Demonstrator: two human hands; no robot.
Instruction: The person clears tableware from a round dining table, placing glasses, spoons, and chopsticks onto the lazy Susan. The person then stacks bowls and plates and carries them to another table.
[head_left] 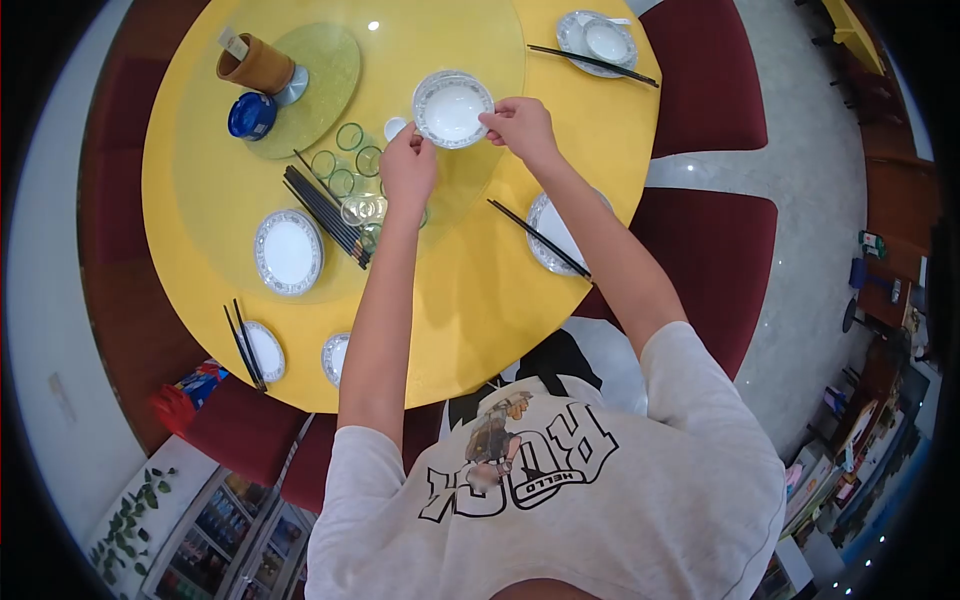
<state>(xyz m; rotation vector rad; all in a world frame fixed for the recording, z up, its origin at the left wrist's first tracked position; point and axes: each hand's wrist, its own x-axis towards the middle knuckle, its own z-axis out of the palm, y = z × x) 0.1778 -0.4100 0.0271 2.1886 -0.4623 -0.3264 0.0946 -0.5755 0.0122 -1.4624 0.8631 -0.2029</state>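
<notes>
A white bowl [452, 108] with a grey patterned rim is held over the yellow table, above the glass turntable. My left hand [408, 168] pinches its near left rim, and my right hand [522, 132] grips its right edge. Whether more bowls are nested beneath it I cannot tell. Just left of the bowl lies a small white spoon or dish [395, 128]. Several clear glasses [341, 182] stand beside my left hand, some partly hidden by it. Under my right forearm a plate [560, 235] is partly covered, with black chopsticks [540, 238] across it.
A bundle of black chopsticks [325, 218] and a stack of plates [289, 252] lie to the left. Farther back are a brown holder [255, 65] and a blue container [251, 117]. A place setting [597, 45] sits at upper right. Red chairs [700, 80] surround the yellow table [480, 330].
</notes>
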